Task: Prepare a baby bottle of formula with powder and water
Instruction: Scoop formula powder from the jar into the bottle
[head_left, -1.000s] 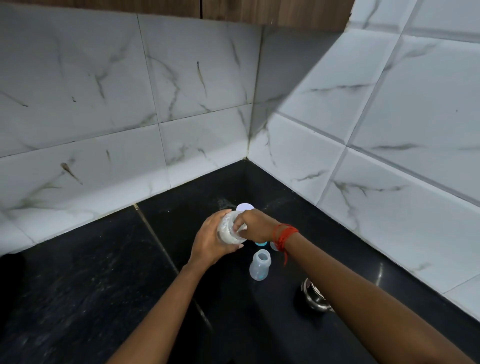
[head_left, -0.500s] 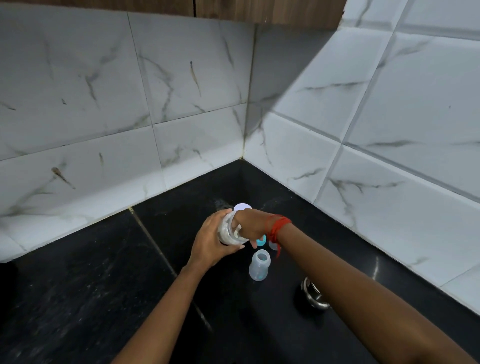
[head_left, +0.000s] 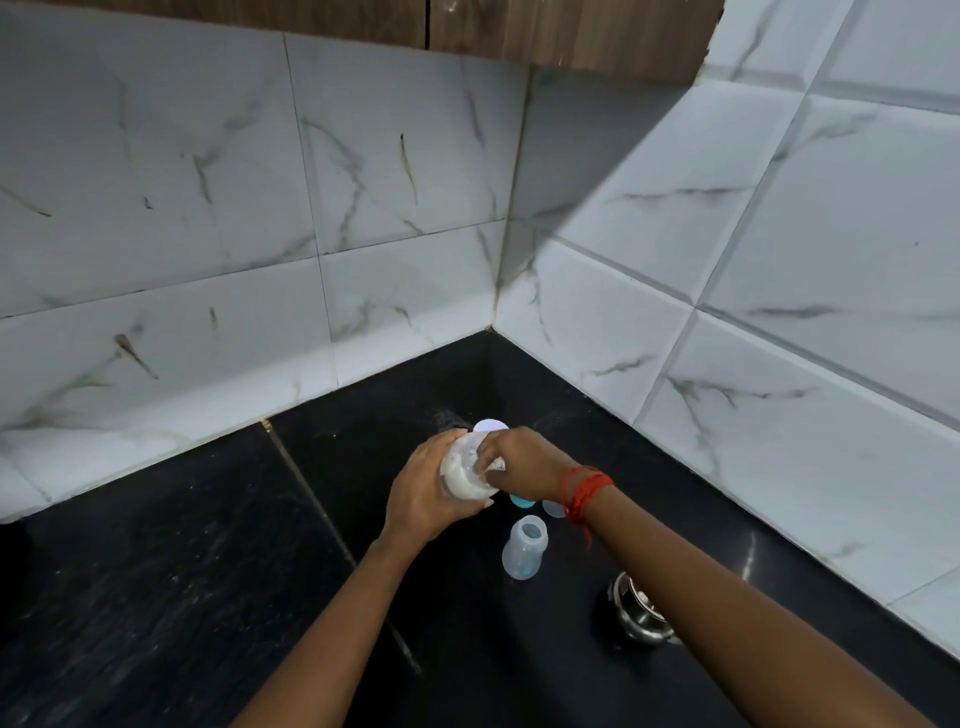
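Observation:
My left hand (head_left: 423, 499) grips a clear jar of white powder (head_left: 462, 475), tilted toward my right hand above the black counter. My right hand (head_left: 519, 462), with red thread at the wrist, has its fingertips at the jar's mouth, pinched on a small clear scoop (head_left: 494, 465) that is mostly hidden. An open, empty translucent baby bottle (head_left: 524, 548) stands upright on the counter just below and right of my hands. A white round lid (head_left: 491, 427) lies behind the jar.
A blue cap (head_left: 521, 501) and a clear cap (head_left: 553, 508) lie under my right wrist. A steel bowl (head_left: 636, 616) sits at the right, partly behind my forearm. Marble-tiled walls (head_left: 597, 322) meet in a corner behind the black counter (head_left: 208, 571).
The jar stays in my left hand. My right hand's fingers have shifted slightly at the jar's mouth. The bottle has not moved.

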